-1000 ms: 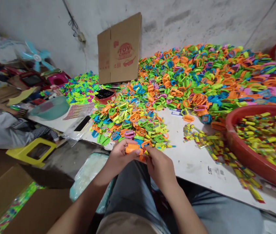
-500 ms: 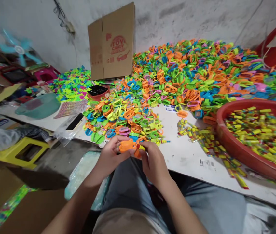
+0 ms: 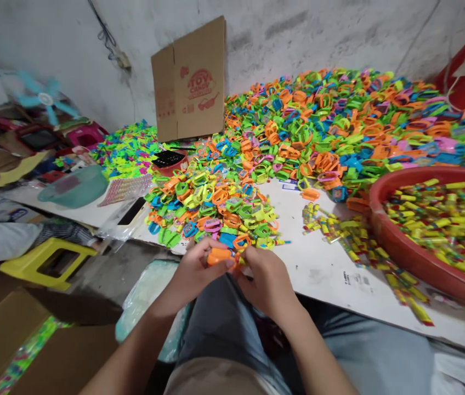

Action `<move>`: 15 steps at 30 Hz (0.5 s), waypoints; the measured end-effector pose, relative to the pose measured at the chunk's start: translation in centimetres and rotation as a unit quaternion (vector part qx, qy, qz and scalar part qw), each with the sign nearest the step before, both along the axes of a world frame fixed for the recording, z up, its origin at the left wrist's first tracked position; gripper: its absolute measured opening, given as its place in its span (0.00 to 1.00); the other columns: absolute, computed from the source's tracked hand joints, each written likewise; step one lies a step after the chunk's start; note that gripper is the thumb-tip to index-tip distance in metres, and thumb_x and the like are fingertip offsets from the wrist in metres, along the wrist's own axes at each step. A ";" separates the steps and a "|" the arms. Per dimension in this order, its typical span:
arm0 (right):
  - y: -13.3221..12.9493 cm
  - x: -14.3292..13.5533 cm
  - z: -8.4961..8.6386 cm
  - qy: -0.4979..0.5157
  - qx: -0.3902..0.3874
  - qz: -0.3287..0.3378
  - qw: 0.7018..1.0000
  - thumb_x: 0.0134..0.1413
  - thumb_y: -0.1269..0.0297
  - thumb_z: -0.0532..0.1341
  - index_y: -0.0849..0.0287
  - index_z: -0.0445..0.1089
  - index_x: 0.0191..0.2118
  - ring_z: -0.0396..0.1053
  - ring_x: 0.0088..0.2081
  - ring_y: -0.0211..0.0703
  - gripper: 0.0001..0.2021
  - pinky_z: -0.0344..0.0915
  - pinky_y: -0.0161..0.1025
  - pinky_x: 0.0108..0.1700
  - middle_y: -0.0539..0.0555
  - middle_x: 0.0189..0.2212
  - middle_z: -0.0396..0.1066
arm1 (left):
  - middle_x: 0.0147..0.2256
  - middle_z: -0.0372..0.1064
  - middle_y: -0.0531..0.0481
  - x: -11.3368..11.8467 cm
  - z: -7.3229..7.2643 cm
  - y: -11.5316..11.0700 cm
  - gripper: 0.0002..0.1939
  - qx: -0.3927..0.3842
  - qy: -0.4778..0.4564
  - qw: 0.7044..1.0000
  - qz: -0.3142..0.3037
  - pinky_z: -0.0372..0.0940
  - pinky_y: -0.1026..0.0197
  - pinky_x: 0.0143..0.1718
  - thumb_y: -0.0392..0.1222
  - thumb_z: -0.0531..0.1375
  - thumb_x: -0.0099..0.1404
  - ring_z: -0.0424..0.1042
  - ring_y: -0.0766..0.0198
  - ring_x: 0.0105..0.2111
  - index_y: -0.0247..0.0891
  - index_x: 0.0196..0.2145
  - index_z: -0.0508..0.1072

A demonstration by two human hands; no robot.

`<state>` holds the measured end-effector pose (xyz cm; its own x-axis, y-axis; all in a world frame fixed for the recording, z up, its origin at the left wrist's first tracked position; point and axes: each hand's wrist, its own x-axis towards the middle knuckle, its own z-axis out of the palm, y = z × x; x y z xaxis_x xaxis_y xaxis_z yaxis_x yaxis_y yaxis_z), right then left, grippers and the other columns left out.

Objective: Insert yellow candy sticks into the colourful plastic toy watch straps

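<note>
My left hand (image 3: 200,270) is closed around an orange toy watch (image 3: 219,255), just in front of the table's near edge and above my lap. Against the watch's right end, my right hand (image 3: 266,280) is pinched on a small yellow candy tube, mostly hidden behind the fingers. Right behind both hands lies a heap of colourful toy watches (image 3: 211,206) in orange, green, yellow, blue and pink. More yellow candy tubes (image 3: 356,247) are strewn on the white table to the right.
A red basin (image 3: 376,211) of candy tubes stands at the right. A large watch pile (image 3: 318,126) lines the wall beside a cardboard box (image 3: 191,82). Leftward are a teal basin (image 3: 74,189), a yellow stool (image 3: 47,263) and another person's sleeve (image 3: 2,238). An open carton (image 3: 72,356) sits lower left.
The view has shifted slightly, so everything sits a little lower and further right. My right fingers have closed in over the yellow tube at the watch, hiding more of it.
</note>
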<state>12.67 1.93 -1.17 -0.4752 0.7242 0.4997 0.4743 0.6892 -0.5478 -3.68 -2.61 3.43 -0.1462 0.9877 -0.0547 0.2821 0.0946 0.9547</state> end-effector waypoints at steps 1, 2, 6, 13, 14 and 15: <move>-0.1 -0.1 -0.1 0.000 0.011 -0.001 1.000 0.55 0.65 0.58 0.57 0.62 0.28 0.64 0.24 0.42 0.06 0.50 0.36 0.26 0.50 0.21 0.66 | 0.31 0.70 0.53 -0.1 -0.1 0.0 0.14 -0.016 0.009 1.000 -0.015 0.64 0.65 0.31 0.49 0.65 0.57 0.69 0.67 0.30 0.38 0.37 0.70; -0.3 -0.2 -0.2 0.007 0.021 0.001 1.000 0.55 0.65 0.57 0.57 0.61 0.27 0.64 0.22 0.41 0.07 0.48 0.36 0.26 0.49 0.20 0.66 | 0.31 0.69 0.53 -0.3 -0.1 0.1 0.14 -0.032 0.018 0.999 -0.027 0.63 0.65 0.30 0.50 0.64 0.58 0.68 0.68 0.29 0.38 0.36 0.70; -0.5 -1.0 -0.9 0.036 0.026 0.010 0.999 0.57 0.65 0.56 0.56 0.61 0.26 0.63 0.21 0.39 0.09 0.49 0.36 0.26 0.48 0.18 0.64 | 0.28 0.68 0.54 -0.6 0.1 0.1 0.14 -0.069 0.037 0.996 -0.041 0.61 0.66 0.28 0.52 0.62 0.59 0.67 0.68 0.27 0.38 0.35 0.71; 1.9 -0.1 -2.0 0.099 0.012 -0.037 0.994 0.61 0.53 0.57 0.62 0.60 0.53 0.66 0.49 0.54 0.21 0.66 0.49 0.48 0.63 0.47 0.68 | 0.32 0.70 0.52 -7.6 4.5 3.4 0.21 0.071 0.168 0.973 0.140 0.62 0.65 0.30 0.54 0.67 0.50 0.68 0.65 0.30 0.37 0.37 0.71; 2.3 0.4 -2.0 0.105 0.008 -0.048 0.993 0.63 0.54 0.56 0.61 0.60 0.54 0.66 0.50 0.54 0.20 0.65 0.51 0.49 0.63 0.48 0.67 | 0.33 0.71 0.51 -9.5 5.2 4.6 0.22 0.107 0.193 0.959 0.180 0.62 0.65 0.32 0.54 0.66 0.50 0.68 0.65 0.31 0.37 0.38 0.71; 2.7 0.9 -2.0 0.112 0.002 -0.057 0.992 0.63 0.56 0.55 0.60 0.60 0.54 0.66 0.50 0.54 0.18 0.66 0.51 0.49 0.63 0.48 0.67 | 0.34 0.70 0.51 -11.5 5.8 5.9 0.22 0.143 0.212 0.941 0.223 0.63 0.65 0.33 0.53 0.66 0.50 0.68 0.64 0.33 0.37 0.39 0.71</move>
